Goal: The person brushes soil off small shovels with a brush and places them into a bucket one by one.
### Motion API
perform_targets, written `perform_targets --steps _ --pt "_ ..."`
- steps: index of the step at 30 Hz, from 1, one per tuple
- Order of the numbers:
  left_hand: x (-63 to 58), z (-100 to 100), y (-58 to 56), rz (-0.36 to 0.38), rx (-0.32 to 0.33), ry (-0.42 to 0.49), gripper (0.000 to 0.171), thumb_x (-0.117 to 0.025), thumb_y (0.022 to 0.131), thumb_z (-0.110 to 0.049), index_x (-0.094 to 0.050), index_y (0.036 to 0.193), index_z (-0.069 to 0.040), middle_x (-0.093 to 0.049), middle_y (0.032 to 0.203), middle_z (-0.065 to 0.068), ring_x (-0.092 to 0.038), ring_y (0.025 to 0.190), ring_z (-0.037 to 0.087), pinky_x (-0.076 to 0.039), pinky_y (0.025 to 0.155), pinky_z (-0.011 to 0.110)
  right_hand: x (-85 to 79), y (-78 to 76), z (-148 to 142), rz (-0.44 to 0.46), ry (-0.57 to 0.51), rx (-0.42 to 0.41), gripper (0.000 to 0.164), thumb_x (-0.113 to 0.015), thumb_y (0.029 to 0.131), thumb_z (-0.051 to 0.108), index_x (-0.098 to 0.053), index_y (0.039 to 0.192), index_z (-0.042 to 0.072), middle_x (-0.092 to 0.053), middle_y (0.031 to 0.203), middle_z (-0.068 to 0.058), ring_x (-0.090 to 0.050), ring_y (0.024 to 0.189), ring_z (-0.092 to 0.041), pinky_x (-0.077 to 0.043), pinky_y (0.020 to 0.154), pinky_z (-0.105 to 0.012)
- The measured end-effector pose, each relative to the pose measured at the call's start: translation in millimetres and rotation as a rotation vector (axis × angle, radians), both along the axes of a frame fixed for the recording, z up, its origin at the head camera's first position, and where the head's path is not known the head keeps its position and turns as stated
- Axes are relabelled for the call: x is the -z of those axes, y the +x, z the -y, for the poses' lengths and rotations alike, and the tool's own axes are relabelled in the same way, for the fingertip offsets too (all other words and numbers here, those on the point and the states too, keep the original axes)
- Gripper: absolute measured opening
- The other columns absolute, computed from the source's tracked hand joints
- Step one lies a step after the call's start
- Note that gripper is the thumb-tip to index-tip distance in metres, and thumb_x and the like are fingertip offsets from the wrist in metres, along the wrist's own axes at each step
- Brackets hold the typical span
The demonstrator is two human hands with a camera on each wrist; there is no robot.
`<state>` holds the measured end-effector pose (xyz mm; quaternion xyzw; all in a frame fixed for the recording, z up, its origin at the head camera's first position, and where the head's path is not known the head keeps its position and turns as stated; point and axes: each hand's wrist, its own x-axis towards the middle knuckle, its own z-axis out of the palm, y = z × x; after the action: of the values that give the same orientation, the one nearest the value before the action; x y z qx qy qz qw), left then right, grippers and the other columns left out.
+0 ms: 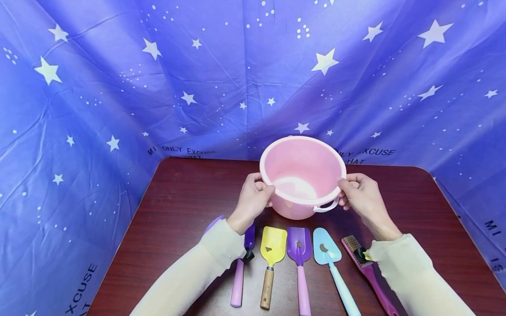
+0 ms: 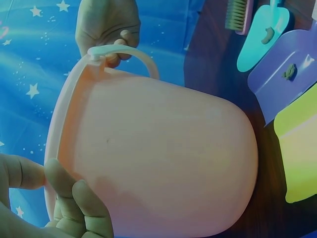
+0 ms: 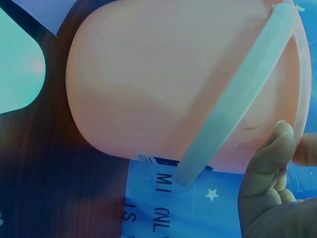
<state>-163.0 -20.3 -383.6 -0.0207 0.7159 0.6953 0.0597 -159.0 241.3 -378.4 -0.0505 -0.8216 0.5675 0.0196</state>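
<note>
A pink plastic bucket (image 1: 294, 208) with a white handle (image 1: 326, 208) is at the middle of the table, its mouth tilted toward me. My left hand (image 1: 254, 196) pinches its rim on the left side, thumb against the rim. On the opposite side my right hand (image 1: 360, 195) grips the rim between thumb and fingers, beside the handle. The left wrist view shows the bucket's smooth outer wall (image 2: 163, 148) and the left fingers (image 2: 62, 181) at the rim. In the right wrist view the handle (image 3: 237, 94) hangs slantwise across the wall.
In a row nearer me lie a yellow shovel (image 1: 273, 241), a purple shovel (image 1: 298, 245), a light blue trowel (image 1: 326, 245) and a brush (image 1: 365, 267). My left sleeve partly covers another purple tool with a pink handle (image 1: 237, 287). A starry blue cloth (image 1: 245, 66) hangs behind the table (image 1: 189, 188).
</note>
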Motion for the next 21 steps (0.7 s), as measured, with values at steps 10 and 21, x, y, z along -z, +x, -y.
perform_targets --steps 10,21 --pt "-0.8 6.4 0.8 -0.012 -0.017 -0.003 0.047 -0.058 0.083 -0.001 -0.04 0.126 0.002 -0.055 0.067 0.003 -0.048 0.047 0.011 -0.045 0.053 0.022 -0.9 -2.3 7.7 -0.007 -0.026 -0.007 0.035 -0.053 0.095 0.018 -0.048 0.112 -0.013 -0.06 0.062 0.001 -0.057 0.047 -0.01 -0.049 0.044 -0.027" --pt "-6.5 13.4 4.6 -0.006 -0.007 -0.015 0.048 -0.056 0.084 0.0 -0.038 0.128 0.005 -0.053 0.067 0.004 -0.047 0.048 0.012 -0.044 0.053 0.023 -0.2 -3.8 15.0 -0.004 -0.028 -0.001 0.034 -0.053 0.095 0.016 -0.047 0.112 -0.012 -0.06 0.062 0.001 -0.057 0.046 -0.01 -0.049 0.044 -0.028"
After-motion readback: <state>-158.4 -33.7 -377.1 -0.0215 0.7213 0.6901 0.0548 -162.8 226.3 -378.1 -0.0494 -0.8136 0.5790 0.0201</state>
